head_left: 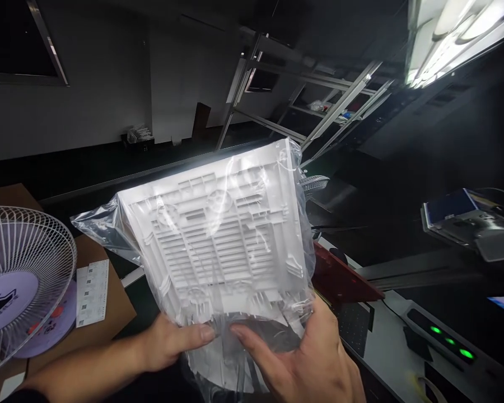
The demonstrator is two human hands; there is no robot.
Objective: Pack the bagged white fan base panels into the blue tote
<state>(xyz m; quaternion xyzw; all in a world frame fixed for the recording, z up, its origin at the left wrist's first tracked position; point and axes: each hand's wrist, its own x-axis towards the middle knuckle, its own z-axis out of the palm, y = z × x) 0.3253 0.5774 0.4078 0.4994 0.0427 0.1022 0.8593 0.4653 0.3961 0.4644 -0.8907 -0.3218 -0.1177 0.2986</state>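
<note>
A white plastic panel (222,235) with rows of slots and ribs sits inside a clear plastic bag (109,226). My left hand (168,341) grips the bagged panel at its lower left, thumb on the near face. On the lower right, my right hand (302,352) holds it too, with the thumb across the front and the fingers behind, mostly hidden. The panel is tilted up in front of me, and loose film hangs below it between my hands and sticks out at its left corner.
A fan with a wire guard (25,280) stands at the left beside a cardboard box (109,296) bearing a label sheet (93,292). On the right are a device with green lights (449,341) and a dark red board (344,274). A metal frame (294,73) stands behind.
</note>
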